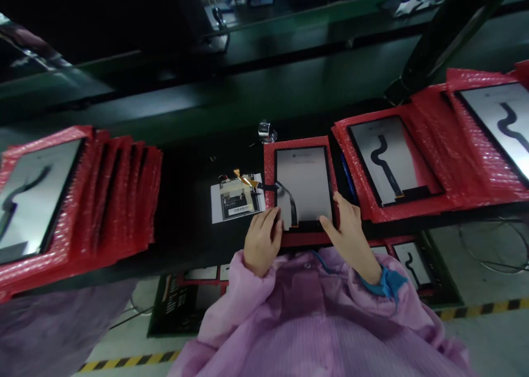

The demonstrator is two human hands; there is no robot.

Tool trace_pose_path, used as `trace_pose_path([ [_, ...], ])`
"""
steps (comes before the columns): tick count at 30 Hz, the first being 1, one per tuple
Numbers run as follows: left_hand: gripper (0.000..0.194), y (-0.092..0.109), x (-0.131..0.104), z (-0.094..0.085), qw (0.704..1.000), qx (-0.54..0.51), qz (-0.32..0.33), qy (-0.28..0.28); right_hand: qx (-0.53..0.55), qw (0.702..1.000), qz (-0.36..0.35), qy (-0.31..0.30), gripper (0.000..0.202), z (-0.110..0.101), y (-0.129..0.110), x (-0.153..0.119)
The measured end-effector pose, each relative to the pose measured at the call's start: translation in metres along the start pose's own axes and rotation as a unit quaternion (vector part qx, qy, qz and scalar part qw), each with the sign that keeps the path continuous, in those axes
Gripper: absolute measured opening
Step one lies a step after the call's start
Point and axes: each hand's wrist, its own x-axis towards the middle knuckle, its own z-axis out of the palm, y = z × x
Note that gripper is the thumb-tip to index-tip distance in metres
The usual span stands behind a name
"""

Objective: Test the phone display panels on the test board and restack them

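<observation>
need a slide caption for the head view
Left hand and right hand at the edges of a rectangular grey display panel on red bubble wrap

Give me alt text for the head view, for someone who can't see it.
A person's left hand and right hand are at the lower sides of a flat panel on red bubble wrap. Left of it lies a small electronic part; farther out are a left stack and right stack of red packaging.
</observation>
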Motion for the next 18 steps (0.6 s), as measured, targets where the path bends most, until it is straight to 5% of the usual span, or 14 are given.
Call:
trace_pose_path([
  [5, 0.03, -0.004, 0.0, -0.008, 0.998, -0.052, -0.037, -0.025, 0.16, 0.984, 0.076, -0.018, 0.052, -0.02, -0.017, 0.003],
  [11, 0.035, -0.014, 0.02, -0.038, 0.951, -0.23, -0.175, -0.11, 0.262, 0.963, -0.035, -0.05, 0.051, -0.027, -0.093, -0.007],
  [16, 0.033, -0.004, 0.055, -0.059, 0.876, -0.422, -0.211, 0.102, 0.316, 0.926, -0.119, -0.17, 0.063, 0.01, -0.116, 0.0],
  [18, 0.039, 0.003, 0.063, -0.063, 0.835, -0.499, -0.208, 0.104, 0.325, 0.925, -0.071, -0.182, 0.063, 0.03, -0.108, 0.006],
])
